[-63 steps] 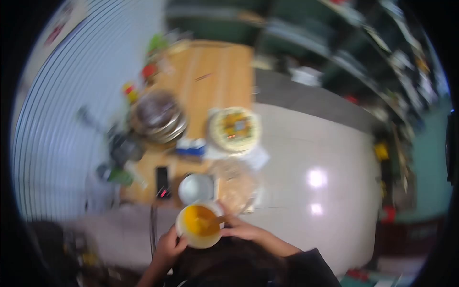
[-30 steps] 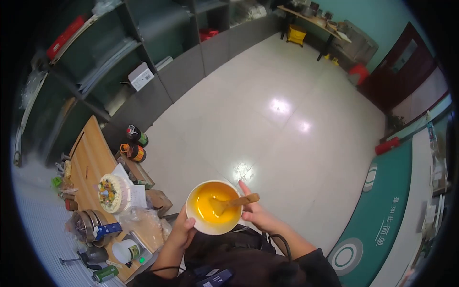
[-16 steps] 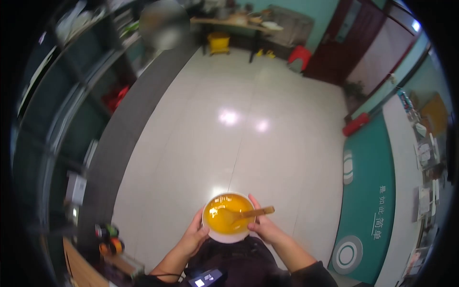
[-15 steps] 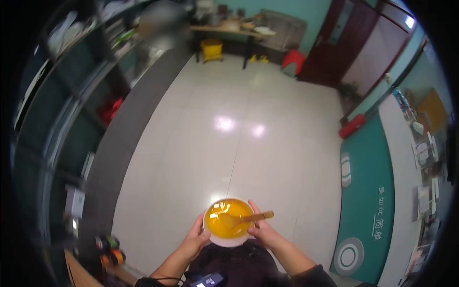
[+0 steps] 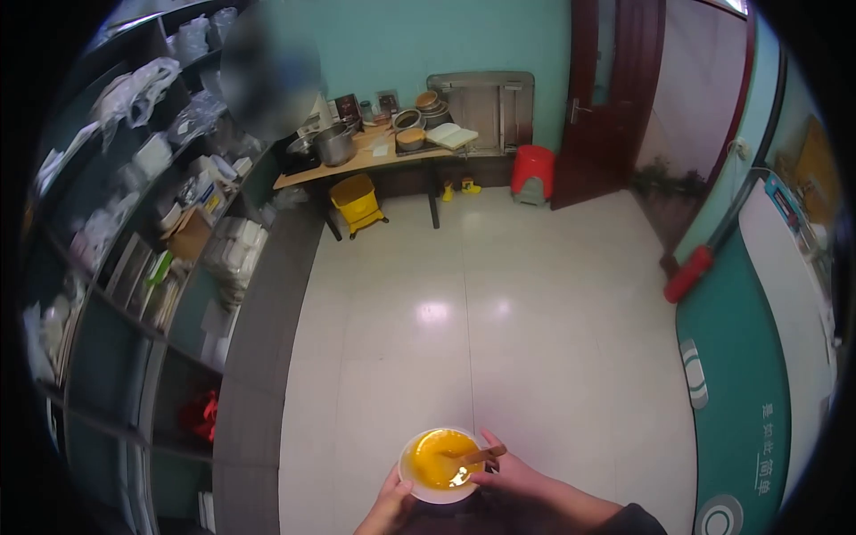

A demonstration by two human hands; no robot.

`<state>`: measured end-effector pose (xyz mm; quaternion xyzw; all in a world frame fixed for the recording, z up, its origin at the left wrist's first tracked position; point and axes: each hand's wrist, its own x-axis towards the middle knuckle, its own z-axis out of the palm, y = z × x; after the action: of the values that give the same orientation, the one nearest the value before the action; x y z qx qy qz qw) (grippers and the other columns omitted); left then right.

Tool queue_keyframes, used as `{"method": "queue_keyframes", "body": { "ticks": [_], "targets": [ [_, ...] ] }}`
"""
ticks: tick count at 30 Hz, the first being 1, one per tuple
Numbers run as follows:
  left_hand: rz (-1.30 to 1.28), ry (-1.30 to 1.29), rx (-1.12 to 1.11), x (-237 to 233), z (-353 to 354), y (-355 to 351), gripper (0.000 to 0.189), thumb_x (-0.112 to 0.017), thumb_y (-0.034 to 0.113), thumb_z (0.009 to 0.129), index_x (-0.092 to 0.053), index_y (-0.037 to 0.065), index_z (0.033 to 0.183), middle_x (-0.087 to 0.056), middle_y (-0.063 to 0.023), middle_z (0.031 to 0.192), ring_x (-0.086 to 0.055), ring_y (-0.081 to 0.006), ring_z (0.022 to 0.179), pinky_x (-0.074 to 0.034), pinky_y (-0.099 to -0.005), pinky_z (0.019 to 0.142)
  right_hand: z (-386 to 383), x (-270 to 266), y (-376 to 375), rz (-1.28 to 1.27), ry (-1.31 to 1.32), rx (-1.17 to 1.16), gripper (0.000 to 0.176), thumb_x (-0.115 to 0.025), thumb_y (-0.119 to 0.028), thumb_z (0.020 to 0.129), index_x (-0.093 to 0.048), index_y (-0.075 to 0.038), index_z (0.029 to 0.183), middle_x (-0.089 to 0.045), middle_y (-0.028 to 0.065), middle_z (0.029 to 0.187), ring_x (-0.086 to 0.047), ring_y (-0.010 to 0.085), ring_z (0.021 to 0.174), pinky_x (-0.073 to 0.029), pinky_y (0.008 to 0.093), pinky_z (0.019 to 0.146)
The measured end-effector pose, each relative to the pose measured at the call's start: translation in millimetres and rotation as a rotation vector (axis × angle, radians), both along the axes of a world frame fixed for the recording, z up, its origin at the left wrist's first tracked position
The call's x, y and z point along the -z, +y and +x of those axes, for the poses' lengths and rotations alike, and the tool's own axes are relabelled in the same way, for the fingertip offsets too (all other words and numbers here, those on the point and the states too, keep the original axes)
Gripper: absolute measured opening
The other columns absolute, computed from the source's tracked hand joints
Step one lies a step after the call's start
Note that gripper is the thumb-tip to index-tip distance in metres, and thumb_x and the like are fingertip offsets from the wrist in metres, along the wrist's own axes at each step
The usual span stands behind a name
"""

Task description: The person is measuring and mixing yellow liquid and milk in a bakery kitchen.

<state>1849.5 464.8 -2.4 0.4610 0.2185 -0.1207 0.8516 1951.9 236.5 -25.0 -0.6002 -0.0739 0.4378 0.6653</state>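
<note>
A white bowl (image 5: 408, 489) of orange-yellow liquid is held low in the view, in front of my body. My left hand (image 5: 393, 499) grips its left rim, with the thumb over the edge. At the right side, my right hand (image 5: 502, 474) holds the bowl, its fingers around the rim near the spoon. The wooden spoon (image 5: 484, 455) rests in the liquid, its handle sticking out over the right rim. The fingers beneath the bowl are hidden.
Loaded shelves (image 5: 160, 339) line the left side. At the far wall a table (image 5: 366, 162) bears pots, above a yellow bucket (image 5: 357, 203). A red stool (image 5: 533, 174) stands by the open door (image 5: 606, 116). A green counter (image 5: 736, 357) and a fire extinguisher (image 5: 688, 275) are at the right.
The view has tilted up, showing more of the far table and door. The bowl and both hands now appear lower and slightly further right, still together.
</note>
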Motion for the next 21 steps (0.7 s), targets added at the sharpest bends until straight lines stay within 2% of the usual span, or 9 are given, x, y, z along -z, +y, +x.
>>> {"method": "queue_keyframes", "body": {
  "ticks": [3, 7, 9, 11, 16, 21],
  "targets": [
    [0.063, -0.14, -0.07, -1.5, 124.5, 40.4, 0.101, -0.077, 0.056, 0.071, -0.033, 0.002, 0.144, -0.047, -0.0141, 0.14, -0.047, -0.0252, 0.129, -0.038, -0.0412, 0.108, 131.9, -30.7, 45.4, -0.093, -0.091, -0.107, 0.12, -0.081, -0.042, 0.077, 0.004, -0.009, 0.155, -0.03, 0.0239, 0.152, -0.03, 0.0332, 0.142, -0.026, 0.0431, 0.116],
    [0.059, -0.208, 0.024, 49.9, 303.5, 106.6, 0.103, -0.076, 0.053, 0.073, -0.026, 0.002, 0.148, -0.041, -0.015, 0.144, -0.041, -0.026, 0.134, -0.034, -0.041, 0.111, 296.3, 24.2, 97.3, -0.132, -0.288, -0.089, 0.116, -0.079, -0.042, 0.079, 0.001, -0.002, 0.154, -0.037, 0.0257, 0.146, -0.034, 0.035, 0.139, -0.024, 0.0417, 0.116],
    [0.042, -0.232, 0.142, 79.7, 394.4, 141.1, 0.104, -0.076, 0.051, 0.074, -0.023, 0.002, 0.15, -0.038, -0.0154, 0.147, -0.038, -0.0264, 0.136, -0.032, -0.041, 0.112, 368.7, 47.1, 114.4, -0.067, -0.201, -0.001, 0.117, -0.081, -0.04, 0.077, 0.0, -0.005, 0.154, -0.034, 0.0258, 0.148, -0.033, 0.0347, 0.14, -0.025, 0.0413, 0.115],
    [0.036, -0.238, 0.244, 89.5, 481.4, 171.0, 0.106, -0.075, 0.049, 0.075, -0.02, 0.002, 0.152, -0.035, -0.0158, 0.149, -0.035, -0.0269, 0.138, -0.03, -0.0409, 0.114, 446.1, 46.0, 134.7, 0.008, -0.124, 0.09, 0.118, -0.082, -0.036, 0.077, 0.001, -0.007, 0.155, -0.031, 0.0258, 0.15, -0.031, 0.0343, 0.141, -0.024, 0.0409, 0.115],
    [0.075, -0.092, 0.443, 44.4, 698.5, 216.5, 0.114, -0.076, 0.055, 0.072, -0.016, 0.003, 0.153, -0.032, -0.0169, 0.152, -0.031, -0.0289, 0.141, -0.026, -0.0421, 0.115, 611.4, 9.2, 174.4, 0.115, 0.077, 0.263, 0.117, -0.081, -0.024, 0.078, 0.006, -0.01, 0.155, -0.023, 0.024, 0.155, -0.027, 0.033, 0.144, -0.023, 0.0407, 0.116],
    [0.115, -0.093, 0.627, 63.3, 915.0, 242.9, 0.108, -0.075, 0.05, 0.077, -0.015, 0.005, 0.154, -0.025, -0.0198, 0.154, -0.028, -0.031, 0.142, -0.026, -0.0428, 0.115, 794.4, 11.1, 196.0, 0.063, 0.232, 0.377, 0.116, -0.077, -0.016, 0.078, 0.009, -0.01, 0.155, -0.025, 0.0213, 0.154, -0.025, 0.0314, 0.144, -0.022, 0.041, 0.116]
  ]
}}
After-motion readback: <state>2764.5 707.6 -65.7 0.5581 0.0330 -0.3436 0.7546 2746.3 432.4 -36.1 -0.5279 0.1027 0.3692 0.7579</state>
